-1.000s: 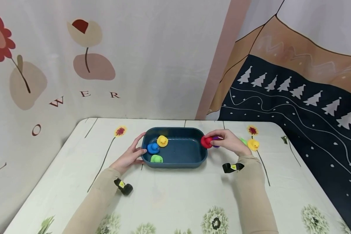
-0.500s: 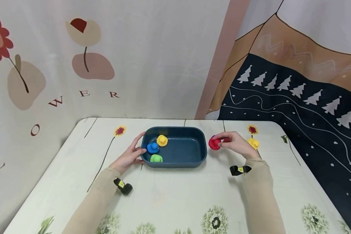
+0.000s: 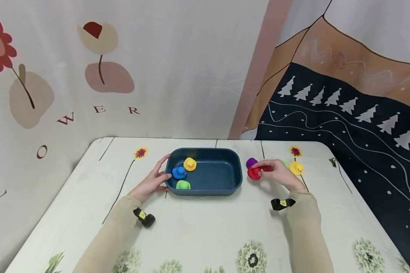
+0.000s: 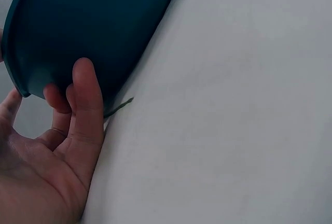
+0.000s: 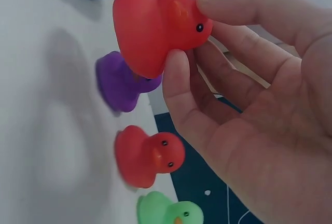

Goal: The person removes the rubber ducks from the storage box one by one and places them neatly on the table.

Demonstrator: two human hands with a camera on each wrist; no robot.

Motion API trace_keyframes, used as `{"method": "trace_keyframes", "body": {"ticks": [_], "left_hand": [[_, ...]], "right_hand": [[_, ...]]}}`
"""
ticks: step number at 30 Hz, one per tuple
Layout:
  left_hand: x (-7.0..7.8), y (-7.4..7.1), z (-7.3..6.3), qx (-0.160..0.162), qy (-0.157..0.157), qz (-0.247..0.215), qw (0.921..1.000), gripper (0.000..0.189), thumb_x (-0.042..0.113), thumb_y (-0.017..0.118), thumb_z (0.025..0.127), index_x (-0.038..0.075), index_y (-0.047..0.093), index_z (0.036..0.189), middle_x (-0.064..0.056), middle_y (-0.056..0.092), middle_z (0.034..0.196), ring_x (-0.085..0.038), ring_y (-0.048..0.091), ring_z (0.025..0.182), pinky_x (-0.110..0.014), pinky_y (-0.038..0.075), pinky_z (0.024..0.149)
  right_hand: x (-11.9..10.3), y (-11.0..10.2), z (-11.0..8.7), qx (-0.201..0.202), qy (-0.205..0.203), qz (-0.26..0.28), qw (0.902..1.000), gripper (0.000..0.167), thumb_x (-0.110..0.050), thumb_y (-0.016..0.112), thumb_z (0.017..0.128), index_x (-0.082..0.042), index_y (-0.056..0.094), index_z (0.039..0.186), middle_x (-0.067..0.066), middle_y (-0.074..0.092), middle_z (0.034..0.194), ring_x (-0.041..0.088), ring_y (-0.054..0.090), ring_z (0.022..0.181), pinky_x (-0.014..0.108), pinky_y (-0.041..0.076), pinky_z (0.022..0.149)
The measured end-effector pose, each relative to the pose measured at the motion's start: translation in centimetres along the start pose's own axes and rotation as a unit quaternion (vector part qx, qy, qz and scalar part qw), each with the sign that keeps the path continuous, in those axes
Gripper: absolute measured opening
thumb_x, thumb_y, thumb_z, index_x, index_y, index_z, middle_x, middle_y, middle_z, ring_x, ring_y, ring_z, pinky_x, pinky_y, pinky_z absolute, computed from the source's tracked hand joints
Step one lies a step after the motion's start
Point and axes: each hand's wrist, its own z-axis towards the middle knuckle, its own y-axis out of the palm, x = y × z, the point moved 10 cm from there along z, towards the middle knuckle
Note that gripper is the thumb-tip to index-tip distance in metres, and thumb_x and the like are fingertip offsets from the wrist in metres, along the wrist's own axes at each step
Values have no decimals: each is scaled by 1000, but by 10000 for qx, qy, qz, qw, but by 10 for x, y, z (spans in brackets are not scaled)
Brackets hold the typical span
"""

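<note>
My left hand [image 3: 150, 184] holds the left end of a dark blue plastic tub [image 3: 222, 192], thumb at the rim, other fingers against its outer wall [image 4: 104, 27]. Inside the tub, at its left, sit a yellow rubber duck [image 3: 190, 164], a blue one [image 3: 179, 173] and a green one [image 3: 183, 185]. Just right of the tub, my right hand [image 3: 278, 173] pinches a red rubber duck [image 5: 155, 29] by its head between thumb and fingers, above the cloth. Below it in the right wrist view stand a purple duck [image 5: 118, 81] and a second red duck [image 5: 145, 156].
Beyond the right hand stand another green duck [image 5: 166, 211] and another yellow duck [image 3: 296, 168]. A white cloth with printed flowers [image 3: 205, 227] covers the table. Printed hangings [image 3: 177, 68] rise behind its far edge.
My right hand has moved right and slightly nearer with the red duck, from the tub's right rim to beside it. The purple duck shows more plainly. Left hand and tub stay put.
</note>
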Motion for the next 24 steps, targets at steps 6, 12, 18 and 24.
{"method": "trace_keyframes", "body": {"ticks": [6,12,18,24], "left_hand": [[0,1,-1,5,-18,48,10000,72,21,54,99,48,12,152,-26,20,153,-42,41,126,-50,46,92],[0,1,-1,-12,-23,-2,10000,72,21,53,99,48,12,151,-27,17,154,-43,39,128,-51,45,93],[0,1,0,-11,-12,20,10000,71,22,53,100,49,12,151,-27,15,154,-44,38,129,-52,45,93],[0,0,-1,7,-17,29,10000,72,21,53,100,49,12,151,-26,14,155,-44,37,129,-52,45,93]], "right_hand": [[13,4,-2,97,39,112,9999,32,-4,63,87,0,66,119,18,47,126,36,46,114,36,46,87],[20,5,-6,135,76,119,9998,31,-5,63,88,-1,66,118,20,48,127,38,41,119,42,44,90],[23,3,-7,168,67,75,9998,30,-4,63,89,0,66,118,20,52,126,37,41,119,46,41,93],[28,2,-6,167,96,76,9998,31,-5,63,89,0,66,119,19,54,125,38,39,120,47,41,93]]}}
